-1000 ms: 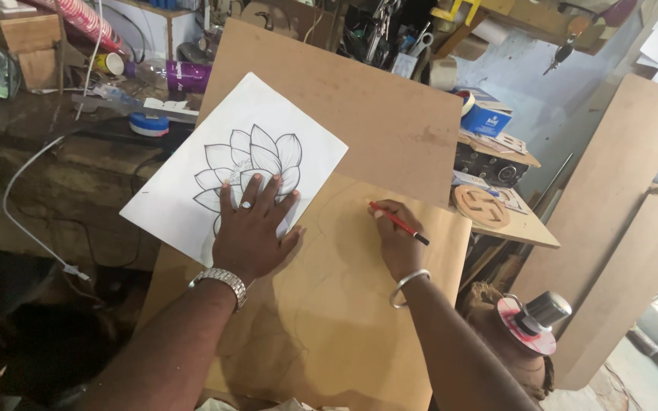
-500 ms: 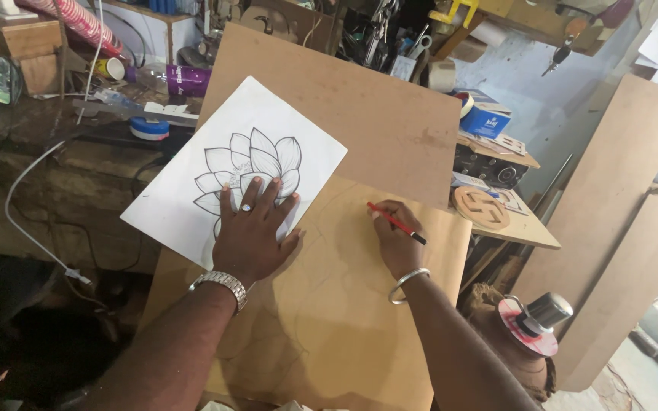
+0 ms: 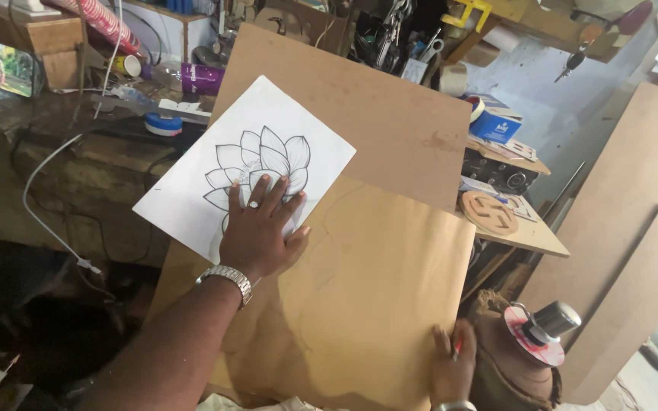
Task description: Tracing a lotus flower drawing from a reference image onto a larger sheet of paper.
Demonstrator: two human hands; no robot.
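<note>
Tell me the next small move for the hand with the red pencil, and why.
Probably bring the right hand and its red pencil back up onto the tan board: it sits at the board's lower edge, while the left hand pins the flower drawing flat.

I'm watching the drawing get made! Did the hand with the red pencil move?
Yes. The right hand with the red pencil slid from the middle of the tan sheet down to its near right corner.

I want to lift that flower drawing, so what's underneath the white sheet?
The white sheet lies partly on the tan paper and brown board; the left hand presses it. Anything else under it is covered.
</note>
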